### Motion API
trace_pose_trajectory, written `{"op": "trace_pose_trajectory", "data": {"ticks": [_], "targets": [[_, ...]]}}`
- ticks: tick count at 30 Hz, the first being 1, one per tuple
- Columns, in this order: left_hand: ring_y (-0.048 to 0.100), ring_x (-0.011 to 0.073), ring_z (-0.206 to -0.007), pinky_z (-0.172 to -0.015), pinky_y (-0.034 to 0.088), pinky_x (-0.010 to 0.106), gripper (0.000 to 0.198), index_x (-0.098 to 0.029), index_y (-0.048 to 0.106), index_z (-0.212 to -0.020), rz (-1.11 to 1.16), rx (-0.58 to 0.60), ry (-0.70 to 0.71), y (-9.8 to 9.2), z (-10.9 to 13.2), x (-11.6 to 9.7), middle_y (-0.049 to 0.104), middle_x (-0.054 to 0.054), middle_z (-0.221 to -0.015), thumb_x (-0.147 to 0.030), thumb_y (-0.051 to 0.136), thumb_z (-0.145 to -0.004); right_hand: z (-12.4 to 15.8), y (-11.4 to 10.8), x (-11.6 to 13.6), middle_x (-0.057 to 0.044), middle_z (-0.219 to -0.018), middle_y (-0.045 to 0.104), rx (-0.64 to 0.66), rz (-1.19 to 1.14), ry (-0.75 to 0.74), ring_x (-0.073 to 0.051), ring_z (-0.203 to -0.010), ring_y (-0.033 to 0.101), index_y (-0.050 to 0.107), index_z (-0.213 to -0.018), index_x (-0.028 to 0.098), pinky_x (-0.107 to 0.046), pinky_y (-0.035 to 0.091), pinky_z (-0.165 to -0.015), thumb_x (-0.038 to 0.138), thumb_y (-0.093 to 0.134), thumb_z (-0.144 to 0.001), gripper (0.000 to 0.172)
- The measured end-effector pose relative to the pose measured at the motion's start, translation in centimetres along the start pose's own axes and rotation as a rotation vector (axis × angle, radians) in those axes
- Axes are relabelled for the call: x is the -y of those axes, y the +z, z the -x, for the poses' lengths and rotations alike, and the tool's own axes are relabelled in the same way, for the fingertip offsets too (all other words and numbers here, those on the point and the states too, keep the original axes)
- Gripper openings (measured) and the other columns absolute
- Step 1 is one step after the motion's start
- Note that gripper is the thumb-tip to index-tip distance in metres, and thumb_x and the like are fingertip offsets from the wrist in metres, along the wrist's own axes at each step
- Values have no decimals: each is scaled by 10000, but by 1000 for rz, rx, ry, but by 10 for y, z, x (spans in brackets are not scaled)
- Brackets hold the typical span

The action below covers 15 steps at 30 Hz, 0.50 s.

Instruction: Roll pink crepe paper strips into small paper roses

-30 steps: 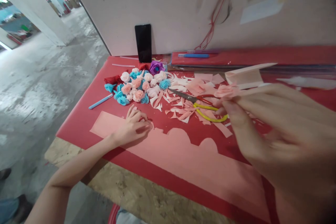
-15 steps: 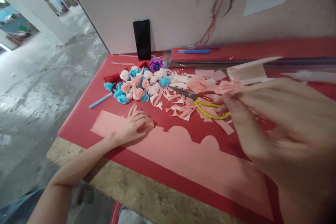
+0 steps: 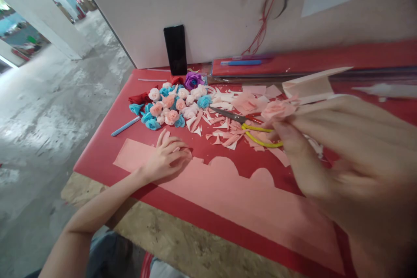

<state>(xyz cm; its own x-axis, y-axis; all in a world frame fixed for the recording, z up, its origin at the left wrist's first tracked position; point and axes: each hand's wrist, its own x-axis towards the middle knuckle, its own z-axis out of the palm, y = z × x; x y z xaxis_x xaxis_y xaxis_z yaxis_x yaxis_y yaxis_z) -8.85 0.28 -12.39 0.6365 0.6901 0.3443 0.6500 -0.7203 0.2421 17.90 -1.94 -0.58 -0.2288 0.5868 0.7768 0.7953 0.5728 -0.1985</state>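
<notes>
A ruffled pink paper flower is pinched between the thumb and fingers of the right hand, raised above the red-covered desk so that the yellow-and-red-handled metal scissors are partly hidden. Near the desk's front edge, a long pink paper strip with a scalloped side is touched by the left hand, its fingers curled; whether anything is gripped there cannot be told. Toward the back left corner, multicoloured paper flowers are clustered.

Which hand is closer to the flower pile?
Left. The left hand lies just in front of the flower pile; the right hand is farther right, holding a pink flower.
</notes>
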Motion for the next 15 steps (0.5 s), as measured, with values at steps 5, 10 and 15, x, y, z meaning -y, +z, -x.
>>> {"op": "trace_pose_trajectory", "data": {"ticks": [5, 10, 15], "targets": [[615, 203, -1005, -1189, 105, 531, 99, -231, 668, -898, 8, 5, 19, -3, -2, -3, 734, 24, -923, -217, 600, -828, 1, 0, -1, -32, -592, 575, -7, 0, 6, -203, -620, 579, 505, -705, 215, -359, 474, -567, 82, 576, -831, 196], [628, 185, -952, -1189, 126, 524, 100, -219, 659, -905, 28, 12, -4, -4, -4, -6, 727, 27, -876, -224, 571, -858, 3, 1, -4, -46, -642, 614, 4, -1, 19, -220, -665, 602, 516, -736, 215, -367, 478, -576, 89, 576, -829, 168], [636, 168, -993, -1197, 168, 490, 144, -202, 641, -892, 40, 8, 47, 1, 1, 2, 731, 32, -926, -191, 498, -908, 3, 0, -3, -28, -600, 569, -20, -1, 3, -197, -626, 569, 495, -715, 220, -365, 473, -599, 99, 562, -849, 193]]}}
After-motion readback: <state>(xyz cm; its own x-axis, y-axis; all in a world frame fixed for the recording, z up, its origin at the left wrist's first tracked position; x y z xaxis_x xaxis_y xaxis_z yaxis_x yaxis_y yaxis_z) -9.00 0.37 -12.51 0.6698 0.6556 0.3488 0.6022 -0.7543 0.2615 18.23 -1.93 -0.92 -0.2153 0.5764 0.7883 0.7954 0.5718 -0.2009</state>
